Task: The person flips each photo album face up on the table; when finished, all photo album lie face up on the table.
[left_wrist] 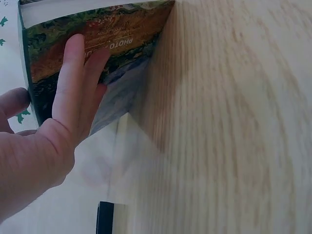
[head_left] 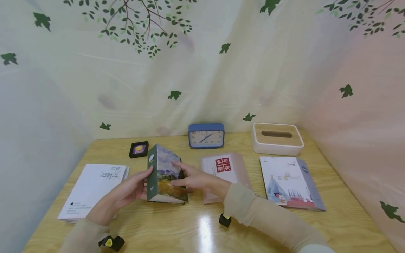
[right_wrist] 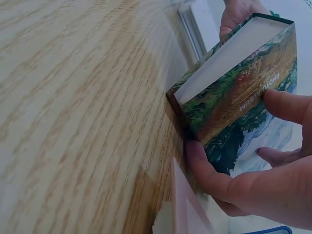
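Observation:
A thick photo album (head_left: 165, 160) with a painted landscape cover and a green spine stands tilted at the middle-left of the table, held between both hands. My left hand (head_left: 133, 186) grips it from the spine side. In the left wrist view, its fingers (left_wrist: 69, 92) lie along one painted cover of the album (left_wrist: 131, 31). My right hand (head_left: 200, 178) holds the opposite side, with fingertips on the other cover. In the right wrist view, one finger (right_wrist: 207, 168) reaches round the album's (right_wrist: 229, 114) lower edge, close to the wooden tabletop.
White books (head_left: 95, 189) lie at the left, and a small black-framed item (head_left: 138, 149) sits behind. A blue clock (head_left: 206, 136) and a white tissue box (head_left: 278, 144) stand at the back. A pink book (head_left: 207, 165) and a tent-printed book (head_left: 284, 182) lie to the right.

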Action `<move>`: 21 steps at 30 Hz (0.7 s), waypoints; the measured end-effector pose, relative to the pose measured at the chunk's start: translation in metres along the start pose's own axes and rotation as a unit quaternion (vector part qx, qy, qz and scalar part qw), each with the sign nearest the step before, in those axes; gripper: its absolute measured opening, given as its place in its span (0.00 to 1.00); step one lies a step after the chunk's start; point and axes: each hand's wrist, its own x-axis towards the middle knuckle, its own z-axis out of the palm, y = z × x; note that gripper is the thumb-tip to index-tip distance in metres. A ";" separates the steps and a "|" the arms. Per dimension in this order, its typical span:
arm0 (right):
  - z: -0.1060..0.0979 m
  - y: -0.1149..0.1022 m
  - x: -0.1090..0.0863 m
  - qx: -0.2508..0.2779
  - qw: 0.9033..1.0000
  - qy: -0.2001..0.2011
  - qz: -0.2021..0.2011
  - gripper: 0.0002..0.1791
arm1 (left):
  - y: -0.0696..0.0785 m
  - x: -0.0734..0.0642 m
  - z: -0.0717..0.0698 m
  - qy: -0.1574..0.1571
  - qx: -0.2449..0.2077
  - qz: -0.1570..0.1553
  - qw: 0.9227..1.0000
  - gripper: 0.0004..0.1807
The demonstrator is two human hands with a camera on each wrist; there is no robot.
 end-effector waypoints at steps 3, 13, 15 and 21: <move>0.001 -0.001 0.000 -0.015 1.000 -0.004 -0.001 0.43 | -0.002 -0.003 -0.004 0.000 -0.004 -0.002 1.000 0.22; 0.003 0.002 0.007 -0.038 0.999 -0.009 -0.008 0.45 | -0.011 -0.010 -0.018 0.026 0.008 -0.008 1.000 0.24; 0.003 0.003 0.008 -0.027 1.000 -0.007 0.006 0.45 | -0.013 -0.011 -0.021 0.028 0.014 -0.010 0.999 0.30; 0.001 0.006 0.010 -0.005 1.000 0.000 0.026 0.45 | -0.017 -0.012 -0.027 0.039 0.027 -0.023 0.999 0.40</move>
